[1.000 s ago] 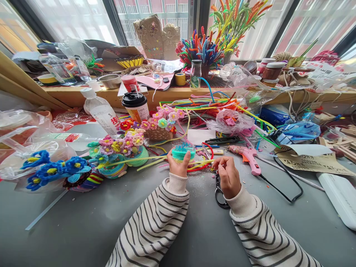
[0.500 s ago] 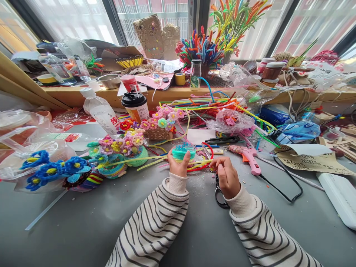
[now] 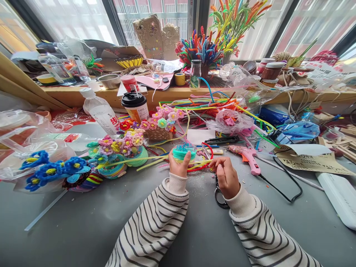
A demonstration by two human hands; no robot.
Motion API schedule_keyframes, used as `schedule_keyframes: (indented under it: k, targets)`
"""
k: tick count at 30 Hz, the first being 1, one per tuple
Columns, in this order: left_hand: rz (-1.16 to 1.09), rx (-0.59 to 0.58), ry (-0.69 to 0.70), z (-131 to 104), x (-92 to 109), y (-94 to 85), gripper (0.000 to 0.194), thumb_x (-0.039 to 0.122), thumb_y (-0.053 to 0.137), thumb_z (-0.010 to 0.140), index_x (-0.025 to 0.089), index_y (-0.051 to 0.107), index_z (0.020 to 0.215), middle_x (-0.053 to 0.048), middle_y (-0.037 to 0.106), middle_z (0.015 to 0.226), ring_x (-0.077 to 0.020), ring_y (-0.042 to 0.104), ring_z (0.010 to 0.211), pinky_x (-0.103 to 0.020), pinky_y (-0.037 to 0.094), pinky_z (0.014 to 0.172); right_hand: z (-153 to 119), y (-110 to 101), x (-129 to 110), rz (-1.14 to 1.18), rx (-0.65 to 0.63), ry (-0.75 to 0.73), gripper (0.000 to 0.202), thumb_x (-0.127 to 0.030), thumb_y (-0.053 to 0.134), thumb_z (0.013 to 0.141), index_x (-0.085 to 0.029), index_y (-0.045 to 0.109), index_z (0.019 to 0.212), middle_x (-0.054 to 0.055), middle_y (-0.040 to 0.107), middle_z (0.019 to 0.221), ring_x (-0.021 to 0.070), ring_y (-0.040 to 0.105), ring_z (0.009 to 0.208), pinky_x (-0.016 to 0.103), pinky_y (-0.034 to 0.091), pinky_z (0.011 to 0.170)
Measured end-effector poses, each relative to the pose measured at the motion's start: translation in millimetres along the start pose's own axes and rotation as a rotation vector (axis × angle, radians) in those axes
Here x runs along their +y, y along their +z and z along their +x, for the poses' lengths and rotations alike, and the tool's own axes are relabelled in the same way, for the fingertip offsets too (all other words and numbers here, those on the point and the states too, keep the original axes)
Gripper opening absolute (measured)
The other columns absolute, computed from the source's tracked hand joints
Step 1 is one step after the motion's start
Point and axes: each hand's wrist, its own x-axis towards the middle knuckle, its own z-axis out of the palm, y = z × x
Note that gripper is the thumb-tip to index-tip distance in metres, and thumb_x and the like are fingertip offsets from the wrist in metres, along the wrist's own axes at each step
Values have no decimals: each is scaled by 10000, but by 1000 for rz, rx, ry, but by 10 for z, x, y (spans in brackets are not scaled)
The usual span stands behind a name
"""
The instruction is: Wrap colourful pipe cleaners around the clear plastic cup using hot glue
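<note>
My left hand (image 3: 179, 163) is closed around a small clear cup (image 3: 184, 152) wrapped with mint-green and pale yellow pipe cleaner. From the cup a yellow pipe cleaner (image 3: 202, 162) stretches right to my right hand (image 3: 226, 176), whose fingers pinch its end. Black-handled scissors (image 3: 219, 198) lie on the table under the right hand, partly hidden by it. Behind the strand is a red pipe cleaner (image 3: 211, 148) bent in a loop. Left of the cup, loose yellow strands (image 3: 151, 164) extend toward wrapped pots with fuzzy flowers (image 3: 122, 146).
A pink glue gun (image 3: 250, 159) with a black cord lies to the right, near a black utility knife (image 3: 222, 140). Behind are a coffee cup (image 3: 136, 105), a tilted plastic bottle (image 3: 101, 113) and a pile of pipe cleaners (image 3: 194, 104). Blue fuzzy flowers (image 3: 52, 168) stand at left.
Almost nothing differs. The cup in my left hand has turned or shifted very slightly to the right; my right hand stays in place.
</note>
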Motion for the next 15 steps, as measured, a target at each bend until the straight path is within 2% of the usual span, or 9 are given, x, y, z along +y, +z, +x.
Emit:
schedule_keyframes:
  k: [5, 9, 13, 15]
  targets:
    - [-15, -14, 4, -22, 26, 4, 691, 527, 732, 490, 161, 472, 1015, -57, 616, 851, -162, 607, 699, -316, 493, 708, 5, 2, 12, -4, 19, -16, 57, -173, 319, 818, -220, 349, 807, 43, 572, 784, 114, 521, 549, 284, 470, 539]
    - [-97, -81, -14, -43, 57, 19, 722, 509, 750, 481, 171, 460, 1050, -77, 637, 889, -195, 631, 750, -338, 515, 692, 16, 14, 12, -5, 33, -25, 40, -183, 334, 804, -220, 347, 798, 50, 574, 777, 126, 543, 575, 287, 476, 530]
    - [-172, -167, -23, -52, 55, 35, 748, 519, 762, 452, 170, 497, 1058, -97, 642, 934, -228, 632, 872, -370, 485, 822, 28, 28, -18, -1, 51, 3, 65, -206, 406, 790, -222, 343, 792, 29, 581, 762, 104, 532, 512, 256, 471, 475]
    - [-240, -251, -88, -58, 61, 34, 745, 555, 749, 437, 166, 533, 1035, -102, 650, 919, -250, 631, 893, -391, 476, 844, 31, 26, -32, -2, 59, 23, 73, -216, 428, 795, -219, 356, 804, 20, 585, 754, 92, 523, 480, 236, 458, 439]
